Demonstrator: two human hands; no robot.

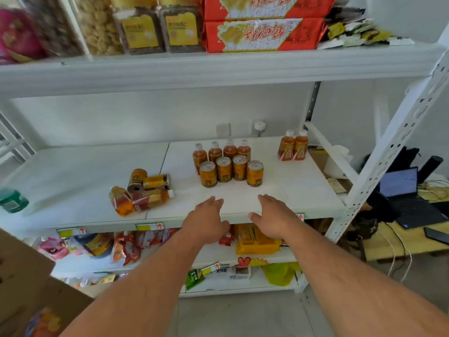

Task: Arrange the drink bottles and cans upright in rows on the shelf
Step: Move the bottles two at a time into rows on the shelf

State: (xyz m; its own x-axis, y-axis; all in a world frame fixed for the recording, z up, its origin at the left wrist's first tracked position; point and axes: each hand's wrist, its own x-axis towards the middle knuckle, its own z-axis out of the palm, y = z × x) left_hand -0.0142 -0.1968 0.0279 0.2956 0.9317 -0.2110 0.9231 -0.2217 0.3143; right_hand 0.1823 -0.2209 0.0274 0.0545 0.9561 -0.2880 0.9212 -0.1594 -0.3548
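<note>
On the white shelf (291, 190) several gold cans (230, 170) stand upright in a row, with a row of amber drink bottles (222, 152) upright right behind them. Two more bottles (292, 145) stand upright at the back right. To the left lies a loose heap: two cans on their sides (148, 182) and two bottles lying down (143, 200). My left hand (206, 221) and my right hand (273, 218) hover over the shelf's front edge, just in front of the can row, palms down, fingers apart, holding nothing.
A green container (12, 200) sits at the shelf's far left. The upper shelf (218, 69) carries jars and red packets close overhead. Snack bags fill the lower shelves. A perforated white upright (388, 154) bounds the right side; a laptop (408, 198) sits on a table beyond. A cardboard box (24, 276) is at lower left.
</note>
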